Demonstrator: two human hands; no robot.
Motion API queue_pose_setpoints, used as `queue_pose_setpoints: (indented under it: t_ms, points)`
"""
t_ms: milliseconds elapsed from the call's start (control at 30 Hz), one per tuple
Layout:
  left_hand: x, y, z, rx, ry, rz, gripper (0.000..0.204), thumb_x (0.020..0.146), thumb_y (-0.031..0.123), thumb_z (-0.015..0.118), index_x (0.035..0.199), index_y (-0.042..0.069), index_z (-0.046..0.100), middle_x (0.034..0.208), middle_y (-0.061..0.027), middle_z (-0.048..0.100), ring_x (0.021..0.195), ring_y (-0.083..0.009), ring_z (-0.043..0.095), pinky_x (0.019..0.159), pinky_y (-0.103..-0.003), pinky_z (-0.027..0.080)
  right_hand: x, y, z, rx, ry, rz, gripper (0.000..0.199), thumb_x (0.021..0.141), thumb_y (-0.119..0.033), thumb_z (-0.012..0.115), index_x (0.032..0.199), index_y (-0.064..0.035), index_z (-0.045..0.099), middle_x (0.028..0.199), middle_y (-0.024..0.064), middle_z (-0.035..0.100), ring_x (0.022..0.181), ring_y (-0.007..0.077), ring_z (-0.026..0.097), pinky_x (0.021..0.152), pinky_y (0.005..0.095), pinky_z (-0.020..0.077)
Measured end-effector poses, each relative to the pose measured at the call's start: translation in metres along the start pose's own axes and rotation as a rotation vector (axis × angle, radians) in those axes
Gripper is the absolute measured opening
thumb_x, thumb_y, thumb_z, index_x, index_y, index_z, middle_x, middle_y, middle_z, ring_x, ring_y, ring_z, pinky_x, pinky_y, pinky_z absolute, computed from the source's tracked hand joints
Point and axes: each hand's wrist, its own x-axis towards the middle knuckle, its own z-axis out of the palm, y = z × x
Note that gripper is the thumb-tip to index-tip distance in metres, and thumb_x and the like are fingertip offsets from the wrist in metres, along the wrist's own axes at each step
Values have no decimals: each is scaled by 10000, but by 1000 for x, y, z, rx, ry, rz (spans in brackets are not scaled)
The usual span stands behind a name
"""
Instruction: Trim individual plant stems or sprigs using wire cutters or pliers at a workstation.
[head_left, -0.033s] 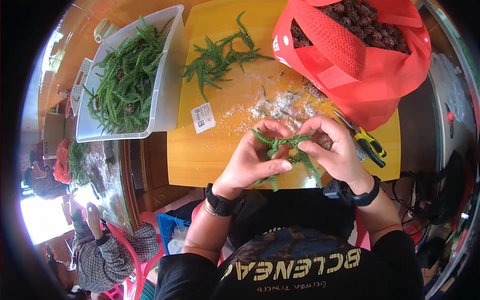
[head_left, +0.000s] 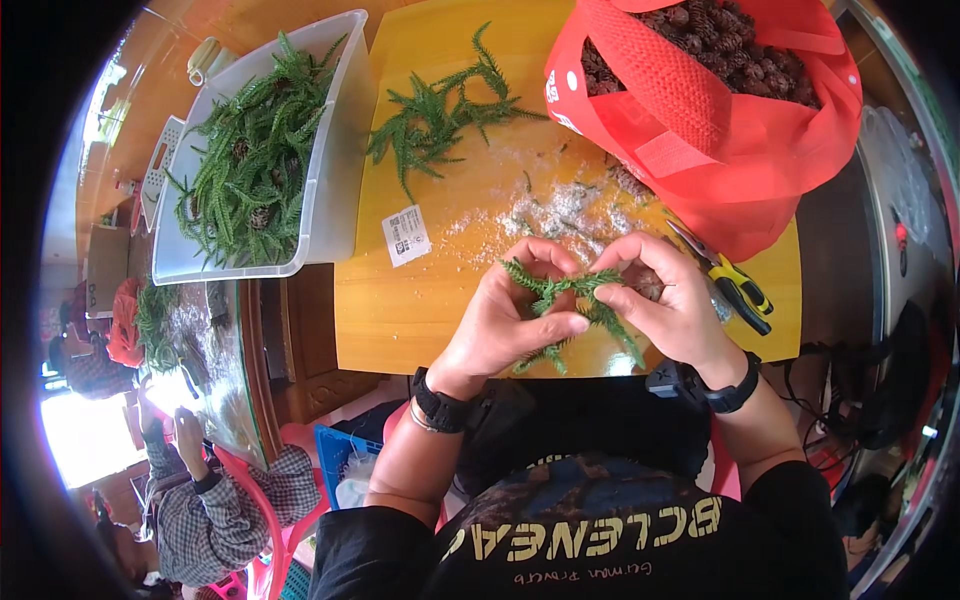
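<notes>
A green artificial pine sprig (head_left: 572,287) is pinched between my two hands above the near edge of the yellow table. My left hand (head_left: 520,315) grips its left side, thumb and fingers closed on the needles. From the right, my right hand (head_left: 660,295) pinches the other end between thumb and index finger. Two branch ends hang below my fingers. Behind my right fingers a brownish pine cone (head_left: 648,284) is partly hidden. Pliers with yellow and black handles (head_left: 738,288) lie right of my right hand. Beyond my hands, white flakes (head_left: 570,215) are scattered on the tabletop.
A clear plastic bin (head_left: 335,190) full of pine sprigs stands at the left. More sprigs (head_left: 425,125) lie at the back, near a white label (head_left: 407,236). A red bag (head_left: 770,160) of pine cones fills the back right. A seated person (head_left: 225,510) works at another table, lower left.
The hanging branch ends of the sprig have shifted slightly upward between my hands. Both hands keep their hold, and the other things stay in place.
</notes>
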Motion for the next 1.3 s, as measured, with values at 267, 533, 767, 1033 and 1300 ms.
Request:
queue_pose_setpoints:
  t_ms: [267, 533, 767, 1033, 1300]
  points:
    - [3, -13, -4, 129, 149, 102, 244, 783, -60, 607, 984, 13, 488, 858, -43, 577, 847, -166, 621, 773, -281, 507, 1, -1, -1, 20, 23, 17, 153, 839, -30, 592, 976, -6, 529, 858, -6, 541, 739, 16, 506, 638, 155, 395]
    - [2, -16, -8, -3, 117, 218, 222, 806, -63, 601, 1001, -32, 500, 942, -115, 606, 897, -206, 631, 791, -288, 520, 2, -2, -5, -49, 62, -7, 147, 834, -49, 599, 961, -9, 537, 825, -11, 541, 714, 17, 493, 634, 158, 389]
    - [3, -12, -3, 2, 183, 185, 144, 816, -48, 581, 947, -15, 532, 880, -102, 620, 814, -210, 644, 751, -316, 534, 3, 0, -8, -63, 65, -22, 184, 824, -55, 607, 985, -10, 530, 835, -11, 533, 666, 14, 457, 610, 163, 379]
    - [7, -20, -12, -32, 292, 304, 126, 827, -26, 579, 944, 2, 543, 884, -81, 612, 820, -221, 645, 766, -336, 525, 2, -3, 1, -36, 207, -162, 286, 862, -59, 495, 1140, 0, 461, 986, 46, 475, 754, 66, 413, 647, 189, 371]
    - [5, -22, -11, -152, 384, 312, 132, 823, -19, 597, 952, -14, 568, 891, -62, 606, 816, -171, 639, 762, -280, 516, -3, -14, 7, -552, 52, -307, 321, 827, 24, 518, 1147, 8, 540, 996, 91, 490, 887, 164, 535, 734, 253, 443]
